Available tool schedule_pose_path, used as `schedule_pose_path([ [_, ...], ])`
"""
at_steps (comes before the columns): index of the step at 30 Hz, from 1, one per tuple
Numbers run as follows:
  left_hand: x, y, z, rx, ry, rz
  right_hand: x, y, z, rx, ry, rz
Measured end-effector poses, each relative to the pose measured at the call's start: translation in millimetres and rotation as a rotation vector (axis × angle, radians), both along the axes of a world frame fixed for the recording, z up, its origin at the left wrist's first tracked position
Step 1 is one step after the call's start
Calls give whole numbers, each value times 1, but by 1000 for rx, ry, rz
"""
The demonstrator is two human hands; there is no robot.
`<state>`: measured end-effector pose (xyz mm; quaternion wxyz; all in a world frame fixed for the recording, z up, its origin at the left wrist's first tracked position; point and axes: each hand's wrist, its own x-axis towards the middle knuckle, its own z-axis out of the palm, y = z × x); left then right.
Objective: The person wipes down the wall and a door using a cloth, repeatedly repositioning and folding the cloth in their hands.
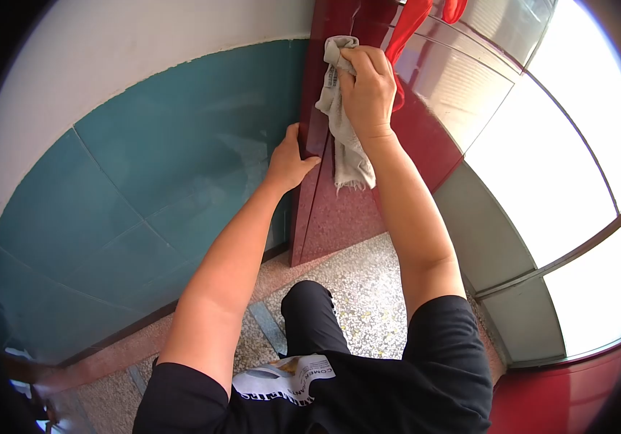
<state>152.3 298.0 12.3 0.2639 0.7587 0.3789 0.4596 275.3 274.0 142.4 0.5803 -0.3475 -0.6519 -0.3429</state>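
A pale grey towel [354,163] with a frayed lower edge hangs against a glossy dark red door [339,224]. My right hand [370,90] is closed on the upper part of this towel, pressing it to the door near its vertical edge. Lower down and to the left, my left hand [292,163] grips the door's edge. Its thumb lies on the near side, while the other fingers are partly hidden behind the edge.
Bright red ribbon [408,29] hangs beside my right hand. To the left runs a teal tiled wall [180,145], white above. Bright window panes [564,166] stand on the right. Speckled floor [372,289] lies below, around my dark-trousered leg [310,318].
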Motion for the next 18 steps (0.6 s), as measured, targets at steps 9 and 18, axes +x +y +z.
schedule_pose_path([
  [9, 2, 1, -9, -17, 23, 12, 9, -24, -98, -280, -135, 25],
  [18, 1, -22, -11, 22, -177, -82, -38, -49, 118, -52, -373, -414],
])
